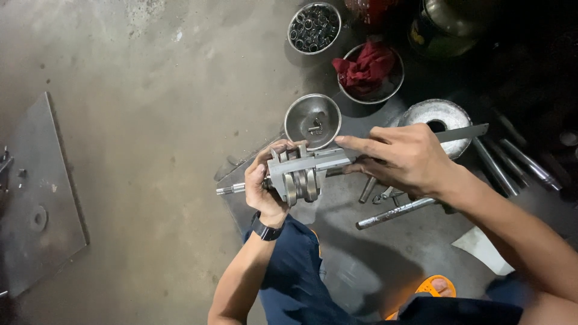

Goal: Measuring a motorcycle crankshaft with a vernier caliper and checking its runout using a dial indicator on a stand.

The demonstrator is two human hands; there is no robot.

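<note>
My left hand [265, 183] grips a steel shaft [230, 189] that carries several gear wheels [301, 185], holding it level over the concrete floor. My right hand [402, 157] holds a metal vernier caliper [337, 157] by its slider and beam. The caliper's jaws straddle the gear cluster from above. A dark watch sits on my left wrist.
Three metal bowls stand ahead: one with small parts [312, 120], one with a red rag [368, 71], one full of rings [313, 27]. A grey disc with a hole [442, 117] lies to the right, several steel rods [394, 212] beside it. A flat steel plate [39, 192] lies at left.
</note>
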